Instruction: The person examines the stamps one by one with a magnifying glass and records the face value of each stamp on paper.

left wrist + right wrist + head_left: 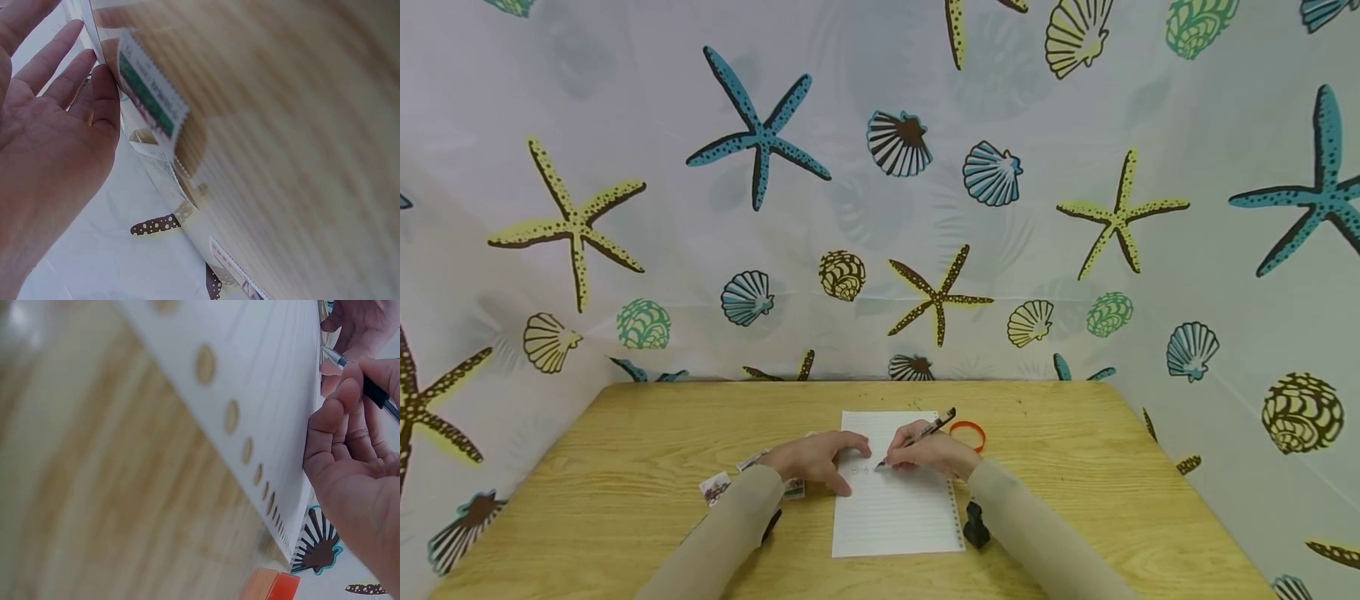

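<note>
Paper (897,521), ruled and hole-edged, meets a splayed left hand (815,458); the right hand (931,452) pinches a slender pen (941,421).

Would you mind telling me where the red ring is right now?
In the head view, the red ring lies on the wooden table, just right of the lined paper and beside the right hand, which holds a pen.

Ruled white paper (895,517), orange-red ring (983,435)
</note>
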The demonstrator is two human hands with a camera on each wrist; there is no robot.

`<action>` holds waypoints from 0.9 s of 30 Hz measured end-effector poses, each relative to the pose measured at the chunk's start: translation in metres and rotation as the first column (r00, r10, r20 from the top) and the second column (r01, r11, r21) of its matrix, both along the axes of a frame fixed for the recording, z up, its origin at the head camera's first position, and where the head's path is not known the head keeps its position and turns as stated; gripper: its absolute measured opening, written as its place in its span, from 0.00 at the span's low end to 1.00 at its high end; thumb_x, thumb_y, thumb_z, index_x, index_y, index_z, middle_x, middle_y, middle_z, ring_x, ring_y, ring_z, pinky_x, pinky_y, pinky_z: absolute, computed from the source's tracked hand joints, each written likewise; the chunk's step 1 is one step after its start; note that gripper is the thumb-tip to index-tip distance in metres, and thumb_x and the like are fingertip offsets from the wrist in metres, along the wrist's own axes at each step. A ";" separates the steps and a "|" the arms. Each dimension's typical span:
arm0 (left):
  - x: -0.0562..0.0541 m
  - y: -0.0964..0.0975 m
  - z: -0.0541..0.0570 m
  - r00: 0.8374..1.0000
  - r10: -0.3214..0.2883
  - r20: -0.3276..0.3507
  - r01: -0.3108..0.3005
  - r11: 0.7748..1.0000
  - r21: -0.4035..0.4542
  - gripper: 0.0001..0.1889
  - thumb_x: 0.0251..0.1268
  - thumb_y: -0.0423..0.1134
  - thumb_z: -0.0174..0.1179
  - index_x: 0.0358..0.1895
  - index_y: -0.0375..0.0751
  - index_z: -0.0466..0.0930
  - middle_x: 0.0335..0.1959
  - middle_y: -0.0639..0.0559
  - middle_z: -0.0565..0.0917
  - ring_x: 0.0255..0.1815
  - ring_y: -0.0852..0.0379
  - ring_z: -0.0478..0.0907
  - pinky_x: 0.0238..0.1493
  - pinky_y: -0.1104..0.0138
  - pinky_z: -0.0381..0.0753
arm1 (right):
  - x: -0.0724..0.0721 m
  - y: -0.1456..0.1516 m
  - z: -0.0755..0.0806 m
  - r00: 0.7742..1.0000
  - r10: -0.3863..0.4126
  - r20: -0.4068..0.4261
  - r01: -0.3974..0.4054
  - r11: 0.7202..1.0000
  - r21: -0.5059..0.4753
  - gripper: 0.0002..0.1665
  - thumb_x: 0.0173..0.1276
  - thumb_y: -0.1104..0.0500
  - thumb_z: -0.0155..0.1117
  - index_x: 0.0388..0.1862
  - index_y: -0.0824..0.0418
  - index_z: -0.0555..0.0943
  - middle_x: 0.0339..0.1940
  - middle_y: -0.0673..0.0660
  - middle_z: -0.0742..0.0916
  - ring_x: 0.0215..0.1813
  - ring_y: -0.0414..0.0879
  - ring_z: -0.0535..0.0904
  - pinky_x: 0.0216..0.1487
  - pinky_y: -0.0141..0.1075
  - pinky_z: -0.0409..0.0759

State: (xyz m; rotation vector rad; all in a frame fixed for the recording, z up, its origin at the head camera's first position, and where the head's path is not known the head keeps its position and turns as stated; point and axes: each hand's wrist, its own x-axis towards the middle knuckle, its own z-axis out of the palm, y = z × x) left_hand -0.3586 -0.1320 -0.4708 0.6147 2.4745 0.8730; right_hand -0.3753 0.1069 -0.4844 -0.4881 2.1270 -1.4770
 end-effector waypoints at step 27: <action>-0.003 0.002 -0.002 1.000 0.023 0.007 -0.023 1.000 -0.002 0.27 0.50 0.34 0.75 0.55 0.57 0.79 0.74 0.51 0.67 0.77 0.46 0.56 0.74 0.48 0.58 | -0.005 0.003 -0.001 0.999 -0.018 -0.036 0.019 0.999 0.033 0.04 0.64 0.62 0.67 0.32 0.62 0.81 0.25 0.47 0.86 0.27 0.39 0.76 0.31 0.30 0.73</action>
